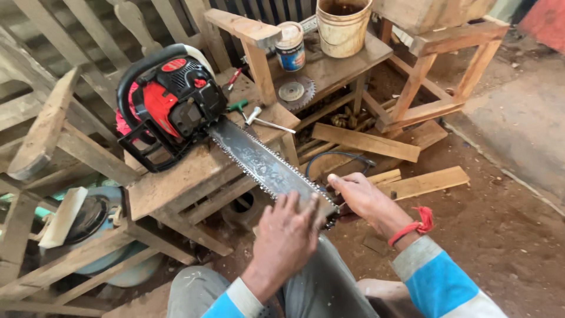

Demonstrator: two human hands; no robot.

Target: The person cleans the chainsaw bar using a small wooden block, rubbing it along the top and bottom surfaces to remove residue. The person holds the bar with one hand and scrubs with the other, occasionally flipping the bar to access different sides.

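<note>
My left hand (288, 232) lies flat, fingers spread, on top of the far end of the long grey steel guide bar (265, 165) of the chainsaw; it presses down rather than wrapping round anything. My right hand (359, 197) is at the tip of that same bar, on its right side, fingers curled in towards the toothed chain (247, 143) running along the bar's edge. I cannot tell whether those fingers pinch the chain or only touch it, since the tip is hidden beneath both hands. A red thread band (415, 227) circles my right wrist above a blue and grey sleeve.

The bar runs up and to the left from my hands to the red and black chainsaw engine body (170, 103), which sits on a rough wooden bench (176, 176) with its black loop handle arching over the top. The bar juts out past the bench's front edge, above my grey-trousered knees.

Just beside the engine, on the bench, lie a green-handled tool (238, 106) and a metal T-shaped wrench (268, 121). Further back on a low wooden shelf rest a round toothed saw blade (294, 91), a small blue and white tin (290, 47) and a pale plastic bucket (343, 26). Loose wooden planks (365, 141) lie on the dirt floor to the right, near a wooden stool frame (438, 70).
</note>
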